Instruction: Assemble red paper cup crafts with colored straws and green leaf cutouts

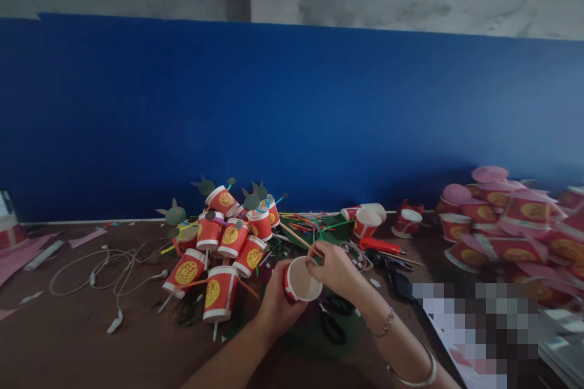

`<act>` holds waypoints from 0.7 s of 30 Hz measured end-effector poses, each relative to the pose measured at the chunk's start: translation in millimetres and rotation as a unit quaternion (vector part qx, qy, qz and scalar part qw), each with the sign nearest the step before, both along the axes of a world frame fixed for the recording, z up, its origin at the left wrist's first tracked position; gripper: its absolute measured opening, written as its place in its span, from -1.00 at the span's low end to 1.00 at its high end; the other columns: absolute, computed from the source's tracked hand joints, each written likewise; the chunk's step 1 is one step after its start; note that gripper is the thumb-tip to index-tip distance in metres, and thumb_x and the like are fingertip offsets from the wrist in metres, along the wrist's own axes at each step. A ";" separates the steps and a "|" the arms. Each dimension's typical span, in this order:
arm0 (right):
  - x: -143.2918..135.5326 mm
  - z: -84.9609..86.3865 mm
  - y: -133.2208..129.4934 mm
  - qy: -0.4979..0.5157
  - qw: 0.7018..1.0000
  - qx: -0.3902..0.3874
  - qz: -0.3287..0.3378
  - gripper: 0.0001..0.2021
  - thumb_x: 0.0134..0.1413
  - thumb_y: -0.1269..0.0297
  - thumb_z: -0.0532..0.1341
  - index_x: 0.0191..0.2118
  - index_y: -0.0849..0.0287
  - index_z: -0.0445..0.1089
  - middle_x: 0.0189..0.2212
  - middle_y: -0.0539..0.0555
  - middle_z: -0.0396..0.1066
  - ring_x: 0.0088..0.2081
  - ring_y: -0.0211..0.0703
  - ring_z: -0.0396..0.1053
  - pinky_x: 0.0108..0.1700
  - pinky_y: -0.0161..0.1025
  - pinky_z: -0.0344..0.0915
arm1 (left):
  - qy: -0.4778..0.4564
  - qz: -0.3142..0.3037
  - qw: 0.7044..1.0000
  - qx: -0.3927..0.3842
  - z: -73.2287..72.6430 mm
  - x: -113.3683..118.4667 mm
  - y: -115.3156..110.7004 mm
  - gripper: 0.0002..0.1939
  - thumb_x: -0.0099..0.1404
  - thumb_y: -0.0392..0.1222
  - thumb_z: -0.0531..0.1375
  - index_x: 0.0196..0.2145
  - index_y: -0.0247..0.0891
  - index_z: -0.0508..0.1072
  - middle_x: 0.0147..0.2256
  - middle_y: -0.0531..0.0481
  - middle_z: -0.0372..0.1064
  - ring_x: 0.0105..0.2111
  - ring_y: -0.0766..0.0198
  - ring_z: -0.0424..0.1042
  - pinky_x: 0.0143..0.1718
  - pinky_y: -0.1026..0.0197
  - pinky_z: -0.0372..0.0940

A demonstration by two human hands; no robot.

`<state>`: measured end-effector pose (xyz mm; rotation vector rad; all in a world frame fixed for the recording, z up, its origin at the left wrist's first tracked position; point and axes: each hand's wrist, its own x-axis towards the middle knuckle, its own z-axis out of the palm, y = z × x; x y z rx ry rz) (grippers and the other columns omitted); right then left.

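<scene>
A red paper cup (303, 279) with a pale inside is tilted with its open mouth toward me. My left hand (279, 304) is wrapped round its left side. At the cup's upper right rim, the fingers of my right hand (333, 267) are pinched on a thin wooden stick (295, 235), which points up and left. Whether the stick touches the cup is hidden by my fingers. Left of my hands is a pile of red cups (219, 293) with yellow emblems, straws and dark paper animal shapes. Black-handled scissors (331, 325) lie just below the cup.
White earphones with a cable (115, 321) lie at the left. Behind my hands are coloured straws (308, 223) and loose cups (367, 223). A red tool (382, 246) lies right of them. Red cups with pink paper (531, 211) are heaped at the right, before a blue partition (292, 115).
</scene>
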<state>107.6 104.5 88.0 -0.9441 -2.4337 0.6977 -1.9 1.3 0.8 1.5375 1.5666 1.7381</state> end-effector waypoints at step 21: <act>4.6 -0.4 2.3 -0.037 0.999 0.002 0.004 -0.89 -0.12 0.39 0.15 -0.53 0.20 0.43 -0.53 0.03 0.44 -0.46 -0.21 0.31 -0.42 -0.36 0.10 | 0.013 -0.013 1.000 -0.010 0.7 -0.2 -0.7 -0.41 -0.05 -0.44 0.23 -0.03 -0.22 0.23 -0.13 -0.07 0.35 -0.14 0.14 0.39 -0.10 0.12 0.31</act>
